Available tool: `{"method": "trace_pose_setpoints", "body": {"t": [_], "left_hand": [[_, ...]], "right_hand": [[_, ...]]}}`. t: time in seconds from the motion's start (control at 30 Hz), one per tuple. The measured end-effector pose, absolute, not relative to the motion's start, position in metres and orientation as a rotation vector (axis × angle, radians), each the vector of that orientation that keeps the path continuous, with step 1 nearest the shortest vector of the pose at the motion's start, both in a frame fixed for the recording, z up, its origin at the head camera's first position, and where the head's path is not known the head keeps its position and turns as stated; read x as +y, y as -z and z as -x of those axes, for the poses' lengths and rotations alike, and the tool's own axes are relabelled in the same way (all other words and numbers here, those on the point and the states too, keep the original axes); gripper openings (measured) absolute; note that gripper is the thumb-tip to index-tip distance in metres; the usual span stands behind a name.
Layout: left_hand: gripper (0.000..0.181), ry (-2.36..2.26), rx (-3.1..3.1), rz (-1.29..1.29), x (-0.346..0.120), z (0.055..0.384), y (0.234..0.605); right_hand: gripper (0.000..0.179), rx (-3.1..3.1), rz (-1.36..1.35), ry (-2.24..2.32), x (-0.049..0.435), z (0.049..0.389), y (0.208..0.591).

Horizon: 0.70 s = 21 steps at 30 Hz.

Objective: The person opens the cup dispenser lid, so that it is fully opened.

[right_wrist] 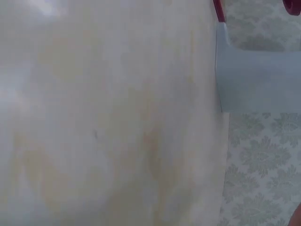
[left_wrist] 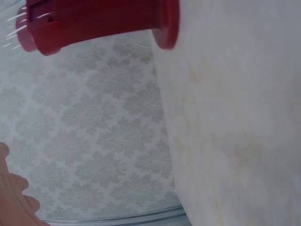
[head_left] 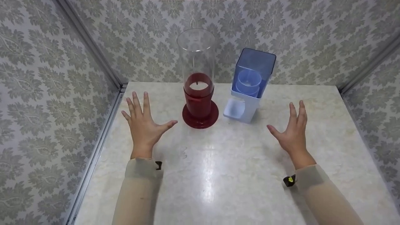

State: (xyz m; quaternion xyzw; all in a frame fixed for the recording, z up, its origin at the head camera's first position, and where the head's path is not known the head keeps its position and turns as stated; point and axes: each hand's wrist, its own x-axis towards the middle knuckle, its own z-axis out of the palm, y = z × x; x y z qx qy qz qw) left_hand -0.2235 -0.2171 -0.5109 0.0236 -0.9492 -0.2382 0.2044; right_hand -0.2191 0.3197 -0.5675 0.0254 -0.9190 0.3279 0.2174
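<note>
My left hand (head_left: 142, 128), fingers spread, is held over the table to the left of a red stand (head_left: 200, 107) with a round foot. A tall clear cylinder (head_left: 196, 61), open at the top, rises from that stand. To its right is a pale blue-white stand (head_left: 250, 109) topped by a translucent blue box (head_left: 256, 61) with a round cup shape inside. My right hand (head_left: 293, 134) is right of this stand, thumb held apart, touching nothing. In the left wrist view the red stand (left_wrist: 103, 19) appears sideways; the right wrist view catches the pale stand's side (right_wrist: 258, 80).
Both stands rest near the back edge of a pale marbled table (head_left: 193, 175). Patterned wall panels (head_left: 147, 40) enclose the back and both sides, with a metal rail (head_left: 97, 156) along the left edge. Small dark devices (head_left: 289, 180) sit at both wrists.
</note>
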Motion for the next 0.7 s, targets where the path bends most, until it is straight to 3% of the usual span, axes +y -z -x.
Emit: {"method": "trace_pose_setpoints", "body": {"t": [0.4, 0.7], "left_hand": [[0.147, 1.116, -2.332, 0.118, -0.179, 0.23, 0.5], [0.144, 1.317, -2.316, 0.131, -0.159, 0.239, 0.507]], "right_hand": [[0.103, -2.254, -0.434, -1.252, 0.231, 0.212, 0.561], [0.1, -2.155, -0.554, -1.534, 0.179, 0.217, 0.552]]}}
